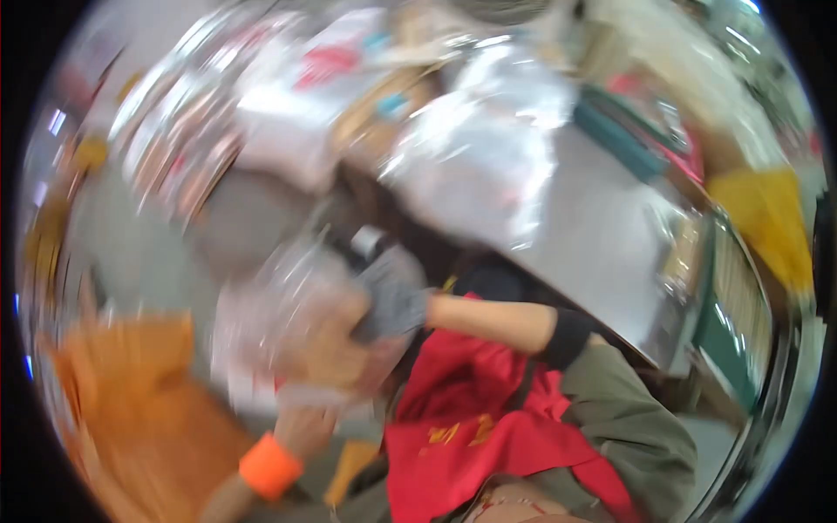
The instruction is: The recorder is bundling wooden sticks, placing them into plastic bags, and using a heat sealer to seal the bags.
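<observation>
A clear plastic bag [288,322] with pale pinkish and tan contents hangs in front of me, at the left of my red apron [471,418]. My right hand [388,296], in a grey glove, grips the bag from its right side, the fingers spread over the plastic and smeared by motion. Below, my left hand [305,430] holds the bag's lower edge; its fingertips are hidden behind the bag. An orange band [271,466] circles my left wrist. What the bag contains is too blurred to name.
Ahead stands a grey table [602,253] bearing a large shiny clear plastic package [488,139]. More plastic-wrapped bundles [183,113] lie at the far left. An orange sack [148,418] is at lower left. A green-sided crate [732,305] and a yellow sheet [767,222] are at right.
</observation>
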The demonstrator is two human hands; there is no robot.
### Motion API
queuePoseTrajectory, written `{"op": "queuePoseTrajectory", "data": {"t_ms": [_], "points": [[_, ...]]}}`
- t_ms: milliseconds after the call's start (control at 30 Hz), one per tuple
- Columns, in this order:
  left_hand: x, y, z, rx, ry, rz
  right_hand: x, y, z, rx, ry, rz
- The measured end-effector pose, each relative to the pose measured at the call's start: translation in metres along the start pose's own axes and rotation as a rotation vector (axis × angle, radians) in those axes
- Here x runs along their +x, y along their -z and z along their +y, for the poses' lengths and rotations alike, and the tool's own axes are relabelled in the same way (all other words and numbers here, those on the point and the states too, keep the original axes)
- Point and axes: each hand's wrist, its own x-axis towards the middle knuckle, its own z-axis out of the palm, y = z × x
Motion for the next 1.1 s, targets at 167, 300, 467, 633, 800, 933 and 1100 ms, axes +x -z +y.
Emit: {"op": "queuePoseTrajectory", "data": {"t_ms": [167, 300, 467, 633, 800, 933, 1100], "points": [[0.000, 0.003, -0.013, -0.240, -0.017, -0.227, -0.022, -0.222, 0.023, 0.765, 0.469, -0.268], [0.017, -0.009, 0.011, -0.380, -0.056, -0.406, -0.029, -0.216, 0.012, 0.944, 0.441, -0.094], [0.067, -0.013, 0.026, -0.532, 0.139, -0.297, -0.042, -0.195, 0.013, 0.623, 0.360, 0.183], [0.065, -0.150, -0.042, -0.778, 0.270, -0.281, -0.043, -0.143, 0.032, 0.378, 0.258, 0.475], [0.085, -0.158, -0.060, -0.537, 0.377, -0.131, -0.069, -0.112, 0.031, 0.150, 0.121, 0.787], [0.087, -0.153, -0.079, -0.339, 0.466, -0.027, -0.083, -0.083, 0.022, -0.004, -0.014, 1.041], [0.082, -0.148, -0.080, -0.122, 0.561, 0.083, -0.113, -0.110, 0.063, 0.063, -0.637, 0.338]]}}
